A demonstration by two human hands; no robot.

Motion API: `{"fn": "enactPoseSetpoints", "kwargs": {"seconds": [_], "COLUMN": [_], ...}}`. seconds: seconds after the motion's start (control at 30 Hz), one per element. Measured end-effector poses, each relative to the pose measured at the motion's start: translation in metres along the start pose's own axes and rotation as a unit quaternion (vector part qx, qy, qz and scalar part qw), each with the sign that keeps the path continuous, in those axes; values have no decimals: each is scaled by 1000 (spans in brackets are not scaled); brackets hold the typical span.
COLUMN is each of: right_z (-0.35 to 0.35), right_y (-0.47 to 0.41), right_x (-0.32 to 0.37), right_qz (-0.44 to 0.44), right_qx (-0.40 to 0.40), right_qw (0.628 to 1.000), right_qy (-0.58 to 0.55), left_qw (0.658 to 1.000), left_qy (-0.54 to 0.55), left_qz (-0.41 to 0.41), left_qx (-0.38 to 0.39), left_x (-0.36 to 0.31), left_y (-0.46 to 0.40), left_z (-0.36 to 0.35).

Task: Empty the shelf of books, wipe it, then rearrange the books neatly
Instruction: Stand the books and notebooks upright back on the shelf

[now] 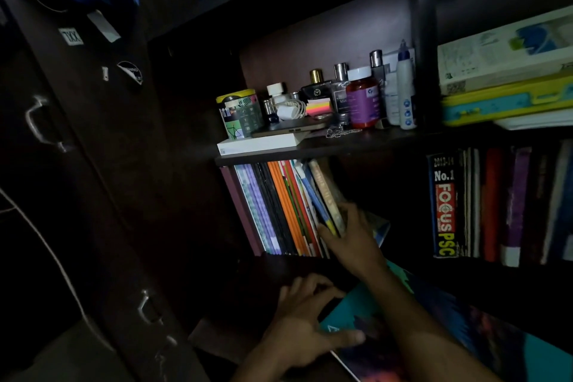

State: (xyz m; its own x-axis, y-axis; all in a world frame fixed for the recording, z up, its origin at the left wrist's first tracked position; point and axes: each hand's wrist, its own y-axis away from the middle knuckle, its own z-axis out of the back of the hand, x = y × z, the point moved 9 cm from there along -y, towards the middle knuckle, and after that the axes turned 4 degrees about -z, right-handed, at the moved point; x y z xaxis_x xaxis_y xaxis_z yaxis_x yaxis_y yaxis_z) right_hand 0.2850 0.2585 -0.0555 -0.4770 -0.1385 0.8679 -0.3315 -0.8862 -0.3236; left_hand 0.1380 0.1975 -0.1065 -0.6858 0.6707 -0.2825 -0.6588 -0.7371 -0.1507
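A row of thin books [279, 211] leans in the left part of the lower shelf [297, 260]. My right hand [350, 236] reaches into that shelf and its fingers curl round the rightmost leaning books [325, 195], thumb on their spines. Behind that hand a blue-edged book [379, 226] lies tilted. My left hand [304, 326] grips a large teal and purple book [465, 341] by its left edge, low in front of the shelf. To the right of the hand the shelf bay is dark.
The shelf above [356, 143] carries a printed tin [238, 112], perfume bottles, a red jar [362, 99], sticky notes, a phone on a white box [257, 144]. More books [496, 205] stand at the right, boxes [502, 71] stacked above. A dark cabinet with handles [40, 121] stands left.
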Motion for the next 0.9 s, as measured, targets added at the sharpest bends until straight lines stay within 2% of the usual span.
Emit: {"fn": "enactPoseSetpoints", "kwargs": {"seconds": [0.1,0.17,0.27,0.33,0.43,0.47,0.57,0.7,0.73,0.8,0.9], "right_z": [5,3,18,42,62,69,80,85,86,89,93], "right_y": [-3,-8,-1,13,47,55,54,43,43,42,40], "right_x": [3,9,5,-21,-59,-65,-67,-68,-70,-70,-64], "right_qz": [-46,-60,-55,-53,14,39,43,48,50,50,54], "right_qx": [13,82,181,190,181,174,159,144,137,126,114], "right_qw": [999,990,956,943,920,922,960,976,980,985,990], "right_qy": [19,101,225,268,348,344,228,154,134,102,63], "left_qw": [1000,1000,999,998,997,996,994,991,992,986,956], "left_qy": [14,15,25,31,45,38,3,-22,-7,92,227], "left_qz": [0,2,-6,-10,15,24,61,74,74,87,135], "left_qx": [-15,-19,-31,-44,-66,-73,-96,-109,-103,-109,-126], "left_x": [3,5,7,4,6,6,10,6,4,2,-6], "left_y": [0,-1,-1,-2,-2,-2,3,5,5,6,5], "left_z": [-1,-3,-3,1,4,4,8,12,11,12,20]}}
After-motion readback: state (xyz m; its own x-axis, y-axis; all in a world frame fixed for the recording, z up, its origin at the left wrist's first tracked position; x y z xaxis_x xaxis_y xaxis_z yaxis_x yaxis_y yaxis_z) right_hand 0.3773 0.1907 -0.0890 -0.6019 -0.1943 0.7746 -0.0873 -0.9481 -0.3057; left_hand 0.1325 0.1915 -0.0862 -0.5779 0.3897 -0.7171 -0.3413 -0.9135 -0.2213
